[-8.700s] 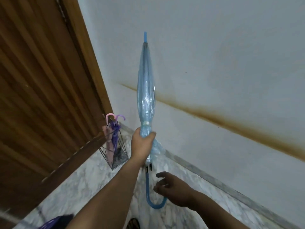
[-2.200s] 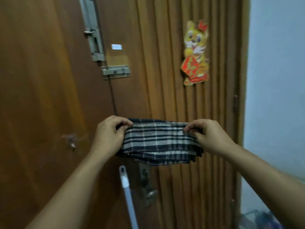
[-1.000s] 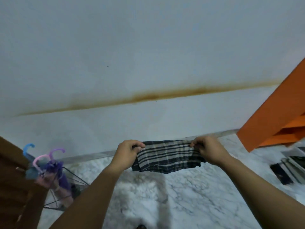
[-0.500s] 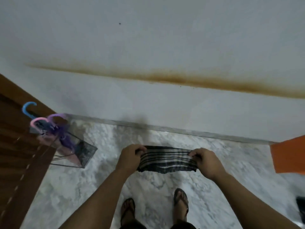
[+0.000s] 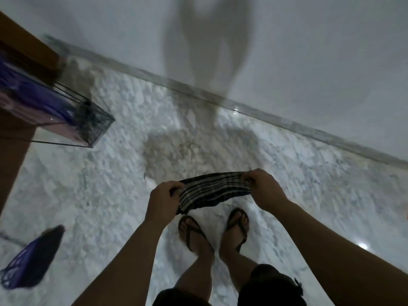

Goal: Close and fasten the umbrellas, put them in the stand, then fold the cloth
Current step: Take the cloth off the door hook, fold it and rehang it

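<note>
Folded plaid cloth (image 5: 212,191) stretched at centre frame, pinched by left hand (image 5: 163,202) and right hand (image 5: 262,188). Wire umbrella stand (image 5: 88,124) upper left, holding umbrellas (image 5: 33,102).

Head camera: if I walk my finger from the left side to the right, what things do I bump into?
Purple bag on the floor → umbrella stand → left hand → checked cloth → right hand.

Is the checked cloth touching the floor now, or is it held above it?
Apart. In the head view both hands, left and right, hold the cloth stretched in the air above the feet, and the floor lies far below it.
</note>
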